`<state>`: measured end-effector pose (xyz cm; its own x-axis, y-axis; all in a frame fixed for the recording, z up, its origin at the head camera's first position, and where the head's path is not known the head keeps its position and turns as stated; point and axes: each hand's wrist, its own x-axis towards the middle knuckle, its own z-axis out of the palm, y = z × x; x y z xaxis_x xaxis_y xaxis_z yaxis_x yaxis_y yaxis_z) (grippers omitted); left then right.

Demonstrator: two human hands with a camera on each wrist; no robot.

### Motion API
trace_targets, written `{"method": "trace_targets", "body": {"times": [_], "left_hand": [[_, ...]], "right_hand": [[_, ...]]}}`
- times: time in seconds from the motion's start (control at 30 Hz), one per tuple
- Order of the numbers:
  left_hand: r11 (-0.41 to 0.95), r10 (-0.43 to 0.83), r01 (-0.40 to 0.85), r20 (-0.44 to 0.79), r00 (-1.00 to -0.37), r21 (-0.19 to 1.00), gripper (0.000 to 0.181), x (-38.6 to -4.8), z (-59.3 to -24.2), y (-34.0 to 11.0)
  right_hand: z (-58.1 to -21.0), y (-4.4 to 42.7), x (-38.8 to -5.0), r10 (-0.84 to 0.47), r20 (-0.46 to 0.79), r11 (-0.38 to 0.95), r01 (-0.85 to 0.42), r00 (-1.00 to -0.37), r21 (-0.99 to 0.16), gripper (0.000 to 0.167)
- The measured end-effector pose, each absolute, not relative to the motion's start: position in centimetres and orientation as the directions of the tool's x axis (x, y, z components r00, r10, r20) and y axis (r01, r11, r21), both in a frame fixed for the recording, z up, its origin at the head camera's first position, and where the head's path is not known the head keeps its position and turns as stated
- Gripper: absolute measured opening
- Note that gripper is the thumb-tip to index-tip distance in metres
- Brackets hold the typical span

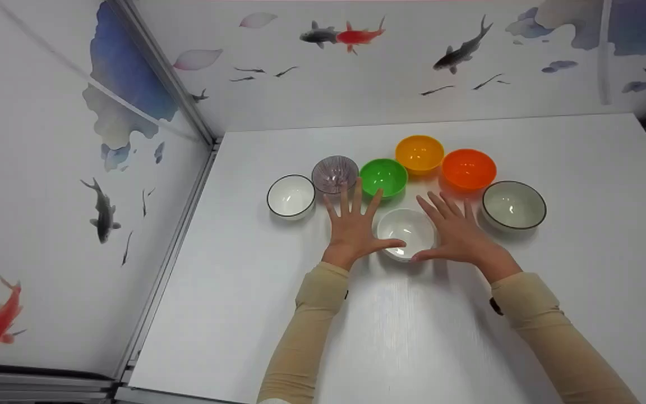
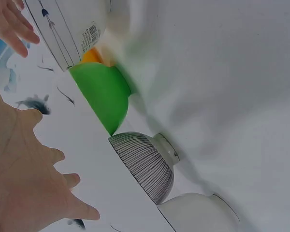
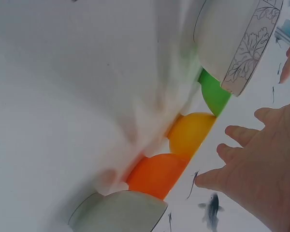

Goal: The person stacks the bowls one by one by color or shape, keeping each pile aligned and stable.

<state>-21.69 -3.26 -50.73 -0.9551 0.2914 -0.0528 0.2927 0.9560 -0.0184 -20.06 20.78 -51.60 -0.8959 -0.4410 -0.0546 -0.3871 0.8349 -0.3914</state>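
Glossy white bowl (image 1: 405,225) (leaf-patterned outside).

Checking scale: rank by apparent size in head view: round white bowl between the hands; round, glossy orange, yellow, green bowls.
1. White bowl
2. Orange bowl
3. Yellow bowl, green bowl: too alike to rank

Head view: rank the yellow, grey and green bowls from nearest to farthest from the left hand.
1. Green bowl: ahead of left hand, slightly right.
2. Yellow bowl: farther back, right of green.
3. Grey bowl: far right end.
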Motion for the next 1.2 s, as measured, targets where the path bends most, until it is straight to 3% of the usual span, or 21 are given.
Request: {"method": "trace_targets", "body": {"times": [0.33,0.77,1.2], "left_hand": [[0.957,0.287,0.288,-0.043,-0.957,-0.02,0.124,-21.6,-50.8,-3.4],[0.958,0.286,0.286,-0.032,-0.958,-0.025,0.124,-21.7,-51.2,-3.6],[0.961,0.277,0.278,-0.058,-0.959,-0.004,0.125,-21.8,-51.4,-3.6]], "right_hand": [[-52.4,20.4,-20.2,-0.46,-0.078,0.796,-0.372,-0.885,-0.477,0.13],[-53.5,20.0,-20.2,-0.428,-0.147,0.722,-0.24,-0.892,-0.649,0.127],[-53.9,19.7,-20.2,-0.383,-0.107,0.622,-0.171,-0.917,-0.764,0.12]]}}
